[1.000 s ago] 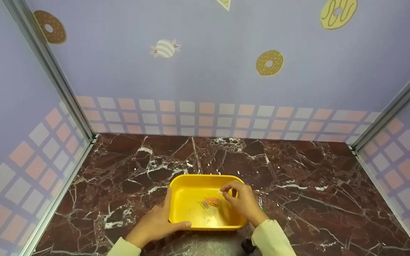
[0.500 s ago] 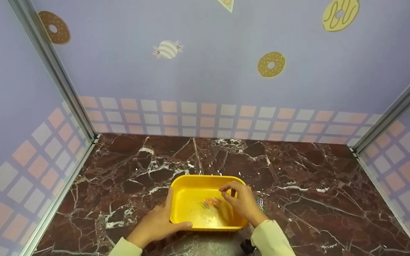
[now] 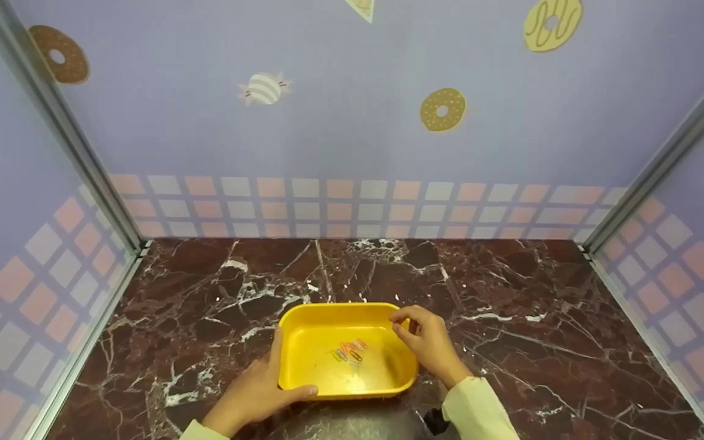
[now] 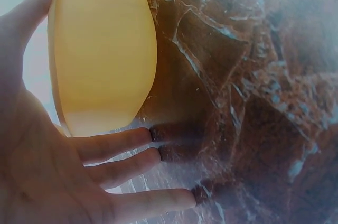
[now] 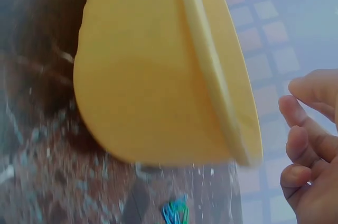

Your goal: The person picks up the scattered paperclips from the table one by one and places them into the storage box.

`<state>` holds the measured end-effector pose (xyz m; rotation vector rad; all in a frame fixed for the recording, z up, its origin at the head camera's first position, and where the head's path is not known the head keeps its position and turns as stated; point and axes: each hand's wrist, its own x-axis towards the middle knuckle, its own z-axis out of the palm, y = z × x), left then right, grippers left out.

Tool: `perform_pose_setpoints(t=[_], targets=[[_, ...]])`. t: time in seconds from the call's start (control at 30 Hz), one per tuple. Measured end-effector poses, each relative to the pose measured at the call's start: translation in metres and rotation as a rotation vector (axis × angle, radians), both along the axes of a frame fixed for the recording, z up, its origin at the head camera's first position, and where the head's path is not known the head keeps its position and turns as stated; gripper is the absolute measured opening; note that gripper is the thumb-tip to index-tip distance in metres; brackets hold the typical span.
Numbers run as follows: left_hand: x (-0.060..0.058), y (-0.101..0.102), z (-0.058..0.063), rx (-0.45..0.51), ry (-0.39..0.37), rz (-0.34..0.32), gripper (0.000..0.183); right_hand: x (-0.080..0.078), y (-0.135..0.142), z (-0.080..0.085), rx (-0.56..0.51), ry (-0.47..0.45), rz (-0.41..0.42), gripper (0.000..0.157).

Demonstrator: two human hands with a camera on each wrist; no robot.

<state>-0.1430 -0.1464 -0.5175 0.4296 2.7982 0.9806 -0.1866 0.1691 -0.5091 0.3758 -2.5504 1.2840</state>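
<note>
A yellow plastic tray (image 3: 382, 373) sits on the marble-patterned table, several coloured paper clips (image 3: 349, 351) lying together on its floor. My left hand (image 3: 260, 385) spans the near left corner of the tray, the thumb along its front rim. Three straight fingers (image 4: 119, 145) of that hand reach below the tray wall in the left wrist view. Over the tray's right rim hovers my right hand (image 3: 428, 339), fingers loosely bent and nothing visible between thumb and index finger. On the table outside the tray lie blue and green clips (image 5: 175, 212), seen in the right wrist view.
Panels with a pink and white checked border enclose the table (image 3: 523, 354) at the back (image 3: 352, 208) and both sides. Small white specks dot the tabletop behind the tray. A black object (image 3: 434, 421) is by the right wrist.
The small pale thing at my right fingertips a second ago is no longer seen there. My right hand has shifted right towards the rim. The head view has turned slightly; the left hand stays put.
</note>
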Motion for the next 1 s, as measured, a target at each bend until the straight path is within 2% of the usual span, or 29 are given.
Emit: perform_pose_setpoints(t=[0.27, 0.37, 0.47, 0.7, 0.87, 1.0], targets=[[0.0, -0.002, -0.001, -0.011, -0.004, 0.023, 0.126, 0.001, 0.023, 0.001, -0.049, -0.041, -0.076, 0.011], [0.002, -0.001, -0.002, -0.012, -0.019, 0.024, 0.128, 0.003, 0.033, -0.005, -0.05, -0.047, -0.102, 0.011], [0.003, 0.0, -0.004, -0.015, -0.038, 0.015, 0.128, 0.006, 0.042, -0.012, -0.035, -0.056, -0.136, 0.013], [0.0, 0.0, -0.004, 0.012, -0.02, -0.002, 0.125, 0.007, 0.059, -0.022, 0.009, -0.065, -0.189, 0.011], [0.001, 0.0, -0.002, -0.014, -0.078, 0.026, 0.13, 0.007, 0.065, -0.026, 0.048, -0.091, -0.211, 0.01], [0.001, 0.001, 0.0, -0.01, -0.059, 0.025, 0.129, 0.007, 0.068, -0.03, 0.069, -0.094, -0.227, 0.012]])
